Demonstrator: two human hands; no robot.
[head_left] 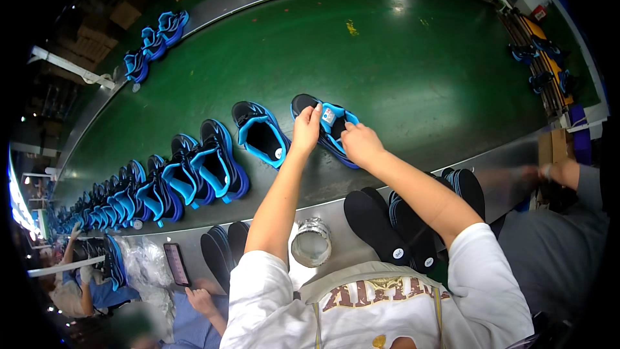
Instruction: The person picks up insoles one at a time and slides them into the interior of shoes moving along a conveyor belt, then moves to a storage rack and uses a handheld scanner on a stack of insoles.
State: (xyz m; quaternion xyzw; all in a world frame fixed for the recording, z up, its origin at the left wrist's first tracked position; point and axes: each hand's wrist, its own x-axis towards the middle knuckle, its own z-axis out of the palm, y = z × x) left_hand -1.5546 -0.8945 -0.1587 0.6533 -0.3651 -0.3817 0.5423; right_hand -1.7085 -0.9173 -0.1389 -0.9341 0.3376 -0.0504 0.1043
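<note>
A black and bright-blue sports shoe rests on the green belt in front of me, its opening turned up. A white label shows on its tongue. My left hand grips the shoe's left side by the tongue, thumb on top. At the opening's right rim, the curled fingers of my right hand close on the collar; the fingertips are partly hidden. Just left of my left hand stands another shoe of the same kind, with a round white sticker visible inside its heel.
A long row of matching shoes runs left along the belt. Black insoles and an open tin lie on the metal ledge near me. A phone and a co-worker's hand are at lower left; another person sits right.
</note>
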